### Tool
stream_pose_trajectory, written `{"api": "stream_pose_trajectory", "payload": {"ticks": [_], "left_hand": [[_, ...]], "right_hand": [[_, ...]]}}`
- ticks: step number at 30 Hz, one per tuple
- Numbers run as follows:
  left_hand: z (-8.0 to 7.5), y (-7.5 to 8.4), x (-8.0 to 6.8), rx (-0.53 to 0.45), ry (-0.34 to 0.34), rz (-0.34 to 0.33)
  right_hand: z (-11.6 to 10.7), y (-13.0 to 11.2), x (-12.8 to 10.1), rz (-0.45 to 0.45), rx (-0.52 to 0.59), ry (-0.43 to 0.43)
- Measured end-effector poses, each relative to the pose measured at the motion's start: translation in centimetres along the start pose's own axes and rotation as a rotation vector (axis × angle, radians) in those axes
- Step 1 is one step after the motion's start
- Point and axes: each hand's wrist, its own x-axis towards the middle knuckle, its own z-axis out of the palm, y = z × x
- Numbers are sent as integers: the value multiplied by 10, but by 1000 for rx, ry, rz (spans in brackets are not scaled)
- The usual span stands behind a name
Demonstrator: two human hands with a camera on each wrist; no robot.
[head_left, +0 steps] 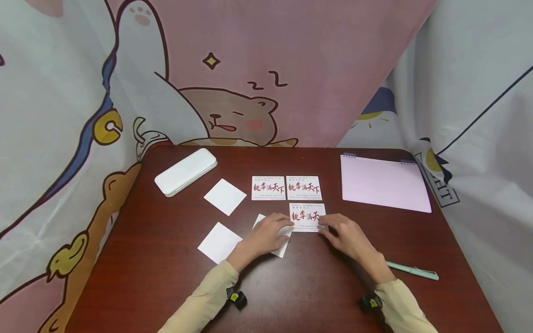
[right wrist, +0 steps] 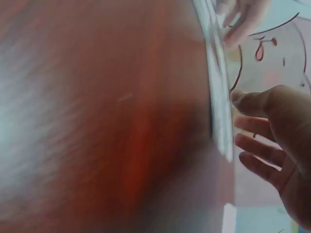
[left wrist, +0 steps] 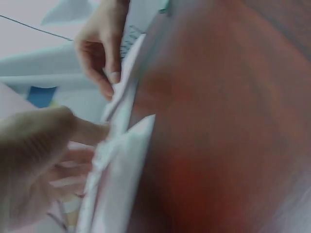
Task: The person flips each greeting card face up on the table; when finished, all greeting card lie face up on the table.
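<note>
In the head view a square card printed with red characters lies on the table between the two hands. The left hand is over a tilted blank white card, hiding much of it, with fingertips right at the printed card's left edge. Opposite it, the right hand touches the printed card's right edge with gently bent fingers. Just behind, two matching printed cards lie side by side. In the right wrist view the thumb and fingers of the right hand stand apart.
Two blank white cards lie to the left, below a white case. A pink spiral notebook is at the back right. A pale green pen lies beside the right wrist. Printed curtains surround the table.
</note>
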Motion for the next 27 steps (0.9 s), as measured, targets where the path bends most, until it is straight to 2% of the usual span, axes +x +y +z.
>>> {"api": "stream_pose_trajectory", "payload": {"ticks": [5,8,12,16,21,27], "left_hand": [[-31,-6,-12,5,-205,-175],[-41,-10,-16,42,-265,-220],[-43,-14,-19,81,-290,-226],[-40,-17,-23,97,-303,-242],[-39,-19,-27,110,-322,-281],[-40,-22,-33,99,-341,-325]], "right_hand": [[-4,-31,20,34,30,-46],[3,-55,32,-4,27,-80],[21,-80,44,-76,-1,-143],[36,-95,55,-100,-53,-213],[42,-102,64,-100,-117,-250],[46,-106,73,-66,-74,-322]]}}
